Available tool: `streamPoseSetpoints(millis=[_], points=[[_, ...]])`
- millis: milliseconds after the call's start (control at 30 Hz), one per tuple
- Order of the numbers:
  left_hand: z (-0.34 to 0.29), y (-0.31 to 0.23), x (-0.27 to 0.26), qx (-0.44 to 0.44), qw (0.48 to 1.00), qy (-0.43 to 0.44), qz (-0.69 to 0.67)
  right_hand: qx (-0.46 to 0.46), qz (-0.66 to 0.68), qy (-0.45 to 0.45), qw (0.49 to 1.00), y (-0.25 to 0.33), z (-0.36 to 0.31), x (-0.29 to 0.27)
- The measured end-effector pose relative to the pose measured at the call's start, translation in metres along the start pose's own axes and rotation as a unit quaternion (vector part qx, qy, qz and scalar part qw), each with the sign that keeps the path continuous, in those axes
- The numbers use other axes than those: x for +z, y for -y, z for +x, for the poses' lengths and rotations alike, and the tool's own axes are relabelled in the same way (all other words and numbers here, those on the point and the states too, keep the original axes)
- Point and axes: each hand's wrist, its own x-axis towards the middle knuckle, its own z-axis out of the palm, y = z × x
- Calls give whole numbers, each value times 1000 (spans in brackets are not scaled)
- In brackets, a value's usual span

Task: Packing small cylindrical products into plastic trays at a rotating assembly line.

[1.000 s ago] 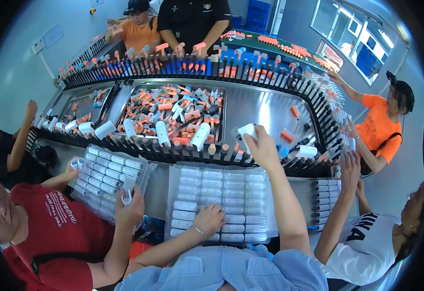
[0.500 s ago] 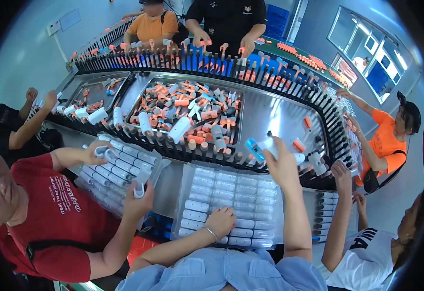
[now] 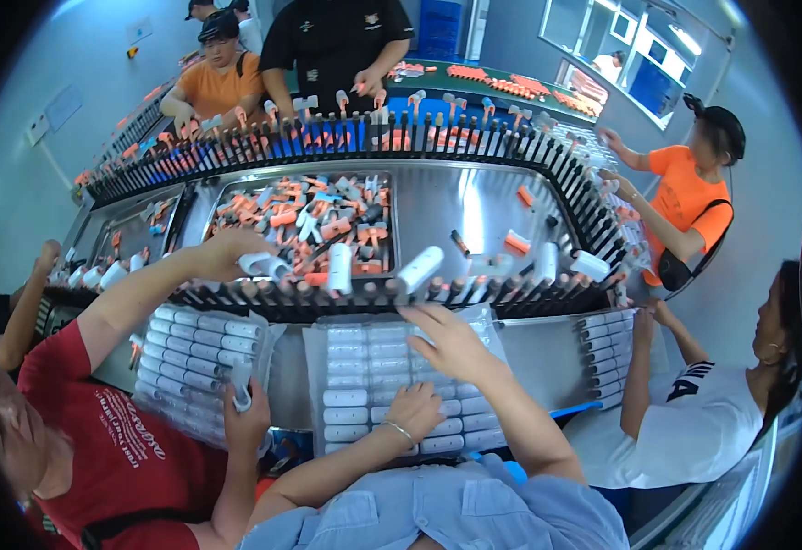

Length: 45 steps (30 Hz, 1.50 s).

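Observation:
In front of me lies a clear plastic tray [image 3: 320, 344] with rows of pockets, several of them filled with white rounded tubular shells [image 3: 346, 415]. My left hand [image 3: 416, 411] rests over the middle of these pockets, fingers laid out and no object seen in them. Above the tray's far part is my right hand [image 3: 456, 344], fingers apart and holding nothing that I can see. Its fingertips are just below a row of dark upright pegs [image 3: 304, 298]. Beyond them, a white shell [image 3: 421, 269] leans on a peg, near another white shell [image 3: 338, 268].
Behind the pegs, a metal tray [image 3: 392, 197] holds a heap of orange, grey and white parts. On my left a co-worker in red [image 3: 135, 449] handles white pieces beside another filled tray [image 3: 194, 353]. A co-worker in white [image 3: 685, 422] sits at right; others stand across the table.
My right hand has come left and back from beside a white piece and a blue piece at the pegs. The red-sleeved co-worker's far hand has reached to the pegs. The view has shifted.

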Motion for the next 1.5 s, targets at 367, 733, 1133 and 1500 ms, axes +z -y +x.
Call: streamPoseSetpoints(millis=[367, 733, 1133, 1500], points=[[36, 15, -22, -86, 934, -108, -329, 211, -50, 183, 959, -53, -164, -25], [207, -86, -100, 231, 923, -288, -103, 131, -26, 74, 988, -58, -183, -31], [254, -62, -70, -18, 978, -205, 31, 390, 28, -355, 849, -95, -129, -128], [104, -9, -83, 66, 910, -399, -94, 437, -98, -186, 874, -117, -2, -94]])
